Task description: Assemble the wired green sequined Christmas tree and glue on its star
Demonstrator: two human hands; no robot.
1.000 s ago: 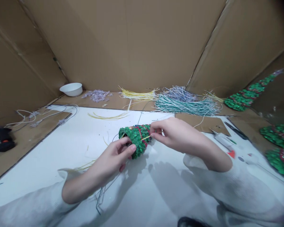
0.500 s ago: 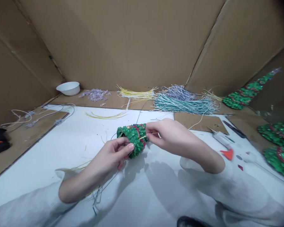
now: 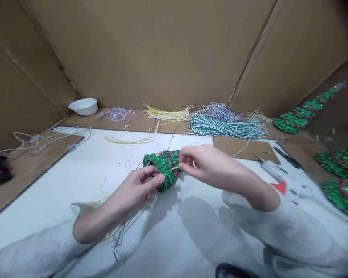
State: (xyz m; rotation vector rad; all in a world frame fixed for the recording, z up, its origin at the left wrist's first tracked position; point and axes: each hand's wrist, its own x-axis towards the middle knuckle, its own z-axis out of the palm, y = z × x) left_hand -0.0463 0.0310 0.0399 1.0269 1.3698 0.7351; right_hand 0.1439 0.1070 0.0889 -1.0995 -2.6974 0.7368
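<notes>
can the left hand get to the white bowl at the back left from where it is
Probably not right away: the left hand grips the green sequinned cone, and the white bowl sits far off, though bare table lies between.

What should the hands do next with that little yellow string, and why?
Probably pull the yellow strand gently on toward the right. The right hand pinches its end beside the green sequined cone, which the left hand grips at its open base, and the strand lies slack across the sequins.
</notes>
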